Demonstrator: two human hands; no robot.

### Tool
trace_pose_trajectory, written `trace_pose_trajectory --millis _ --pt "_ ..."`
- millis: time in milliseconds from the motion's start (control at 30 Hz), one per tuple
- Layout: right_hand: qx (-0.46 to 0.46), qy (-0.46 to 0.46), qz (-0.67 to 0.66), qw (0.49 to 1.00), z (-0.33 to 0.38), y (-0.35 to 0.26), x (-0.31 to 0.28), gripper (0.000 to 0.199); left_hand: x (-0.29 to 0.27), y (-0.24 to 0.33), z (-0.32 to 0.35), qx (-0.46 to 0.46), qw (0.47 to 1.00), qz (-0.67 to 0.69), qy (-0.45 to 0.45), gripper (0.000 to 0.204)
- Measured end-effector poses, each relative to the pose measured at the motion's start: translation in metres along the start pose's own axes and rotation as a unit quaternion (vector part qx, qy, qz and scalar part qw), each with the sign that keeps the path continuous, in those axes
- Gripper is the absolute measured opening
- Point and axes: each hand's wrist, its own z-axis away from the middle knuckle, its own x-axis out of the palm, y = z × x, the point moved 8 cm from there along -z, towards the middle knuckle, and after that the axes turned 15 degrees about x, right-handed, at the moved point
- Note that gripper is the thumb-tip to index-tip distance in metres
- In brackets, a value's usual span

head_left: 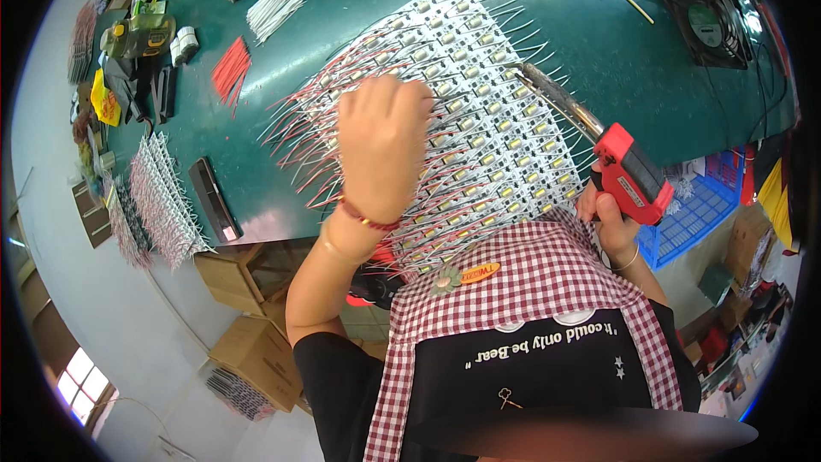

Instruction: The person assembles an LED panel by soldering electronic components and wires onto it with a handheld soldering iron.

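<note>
Far out to the left of the left hand, one fanned stack of wired strips lies at the edge of the green table, and a single black bar lies between that stack and the hand. Up and to the left of the knuckles sit one bundle of red wire pieces and two bundles of white ones (a third, darker bundle lies further up, too small to make out).

The left hand rests palm down on the big white sheet of LED modules, fingers curled onto its left half; whether they pinch anything beneath cannot be told. The sheet spreads out under and to the right of this hand, with red and white leads sticking out along both sides.

Further right, the right hand is wrapped tight around the red and black soldering gun, whose metal tip lies over the sheet's right edge. Beyond it stands one black fan.
</note>
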Motion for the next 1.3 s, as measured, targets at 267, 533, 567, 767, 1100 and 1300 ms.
trace_pose_trajectory --millis 267,533,567,767,1100,1300 --pt "0.001 -0.002 -0.018 1.0 0.001 0.003 0.002 0.046 0.035 0.006 0.004 -0.064 0.995 0.062 -0.033 0.01" --pt "0.001 -0.045 -0.039 0.998 -0.008 0.0 0.009 0.036 0.048 0.01 0.008 -0.044 0.998 -0.002 -0.042 0.012" --pt "-0.005 -0.043 -0.043 0.998 -0.009 -0.001 0.009 0.036 0.049 0.013 0.006 -0.022 0.998 -0.012 -0.053 0.012" --pt "-0.013 -0.01 -0.02 1.0 -0.006 -0.003 0.007 0.046 0.035 0.012 -0.001 -0.017 0.995 0.001 -0.097 0.012" --pt "-0.012 0.019 -0.127 0.992 -0.008 -0.012 -0.002 0.047 -0.039 -0.014 0.037 -0.124 0.989 -0.003 -0.086 0.007" --pt "0.013 -0.051 -0.051 0.997 -0.006 0.001 0.011 0.048 0.009 0.03 0.02 0.003 0.995 0.096 -0.003 0.017"
